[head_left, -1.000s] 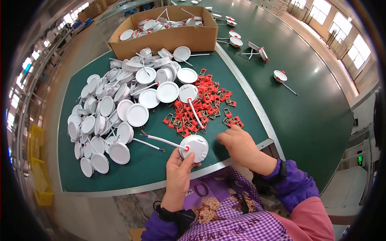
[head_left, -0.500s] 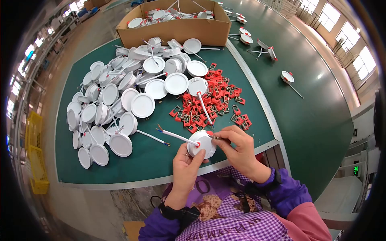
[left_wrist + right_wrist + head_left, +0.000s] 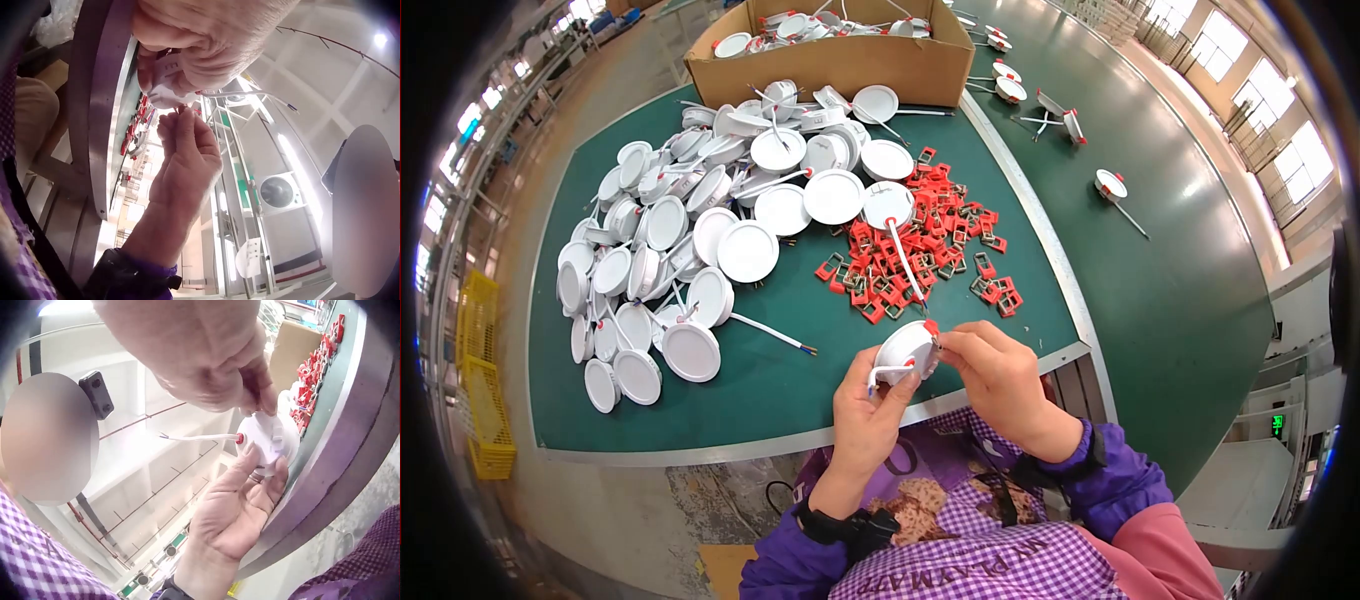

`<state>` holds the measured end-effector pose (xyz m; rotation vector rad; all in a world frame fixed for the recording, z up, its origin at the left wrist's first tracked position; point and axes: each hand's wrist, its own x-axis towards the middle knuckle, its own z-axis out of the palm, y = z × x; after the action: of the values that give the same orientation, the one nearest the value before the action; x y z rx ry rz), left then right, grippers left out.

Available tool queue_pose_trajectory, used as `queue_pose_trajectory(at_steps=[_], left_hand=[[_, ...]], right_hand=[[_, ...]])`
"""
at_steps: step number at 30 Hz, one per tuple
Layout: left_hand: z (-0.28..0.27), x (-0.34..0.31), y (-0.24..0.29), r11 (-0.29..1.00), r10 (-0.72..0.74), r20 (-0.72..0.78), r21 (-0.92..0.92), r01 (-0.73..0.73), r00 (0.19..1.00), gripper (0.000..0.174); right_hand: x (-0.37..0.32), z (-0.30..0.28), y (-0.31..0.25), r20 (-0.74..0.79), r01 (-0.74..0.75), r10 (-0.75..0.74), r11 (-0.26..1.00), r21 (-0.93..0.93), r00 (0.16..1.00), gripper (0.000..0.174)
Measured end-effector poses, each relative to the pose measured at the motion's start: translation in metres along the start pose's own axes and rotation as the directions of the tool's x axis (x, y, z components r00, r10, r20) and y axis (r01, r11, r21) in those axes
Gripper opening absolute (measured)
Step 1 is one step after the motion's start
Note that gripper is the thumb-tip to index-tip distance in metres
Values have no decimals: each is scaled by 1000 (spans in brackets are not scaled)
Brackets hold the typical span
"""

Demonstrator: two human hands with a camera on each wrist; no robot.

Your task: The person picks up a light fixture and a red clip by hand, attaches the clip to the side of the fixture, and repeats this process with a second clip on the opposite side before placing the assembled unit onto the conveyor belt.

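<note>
A round white lamp [image 3: 906, 346] is gripped by its rim in the left hand [image 3: 866, 420], tilted, its white cable pointing toward the left. At the lamp's far right edge the right hand [image 3: 1005, 385] pinches a small clip, its red part [image 3: 931, 327] against the rim. In the right wrist view the left hand [image 3: 232, 509] holds the lamp [image 3: 269, 442] from below, and the right hand [image 3: 200, 356] hides the clip. The left wrist view shows the right fingertips touching the lamp [image 3: 164, 84]. Beyond the hands lies a pile of red clips [image 3: 920, 235].
Many white lamps [image 3: 748, 252] are heaped on the left of the green table [image 3: 780, 405]. A cardboard box [image 3: 830, 70] of lamps stands at the back. Right of the metal edging, a green surface [image 3: 1160, 300] carries several lamps with red clips, one of them nearer [image 3: 1110, 184].
The right hand has come from beside the loose clips to the lamp, bringing a clip to its rim. The left hand has tilted the lamp, and its cable has swung down.
</note>
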<state>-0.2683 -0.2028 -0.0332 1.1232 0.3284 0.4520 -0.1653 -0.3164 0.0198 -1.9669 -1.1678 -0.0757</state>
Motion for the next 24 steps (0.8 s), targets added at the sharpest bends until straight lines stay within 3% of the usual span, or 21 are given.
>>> queue_pose_trajectory(at_steps=[4,9,11,12,14,15,18,20,24], left_hand=[[-5,-1,-4,997,3,14,72,-4,1000,28],[-2,0,8,998,-38,28,-45,39,999,29],[-4,-1,11,999,-30,49,-30,31,998,29],[-4,-3,12,1000,-24,52,-10,24,998,29],[0,-3,16,997,-53,61,-45,56,997,29],[4,-3,21,998,-60,42,-34,61,997,30],[-2,-1,18,995,-88,47,-46,91,995,31],[-10,-1,13,985,-95,74,151,83,993,33],[-3,1,21,989,-144,85,36,141,986,35]], right_hand=[[-4,6,3,-51,33,-33,999,8,998,17],[0,-2,7,-38,-53,57,995,84,998,23],[0,-2,1,111,-373,362,824,427,926,31],[0,-5,1,98,-374,369,827,420,924,31],[0,-8,1,299,-493,392,687,535,870,38],[-1,-5,1,261,-424,334,723,545,906,38],[1,-7,-3,248,-415,336,796,441,909,36],[2,-7,-2,269,-445,359,781,437,894,36],[4,-9,0,310,-489,384,759,431,870,36]])
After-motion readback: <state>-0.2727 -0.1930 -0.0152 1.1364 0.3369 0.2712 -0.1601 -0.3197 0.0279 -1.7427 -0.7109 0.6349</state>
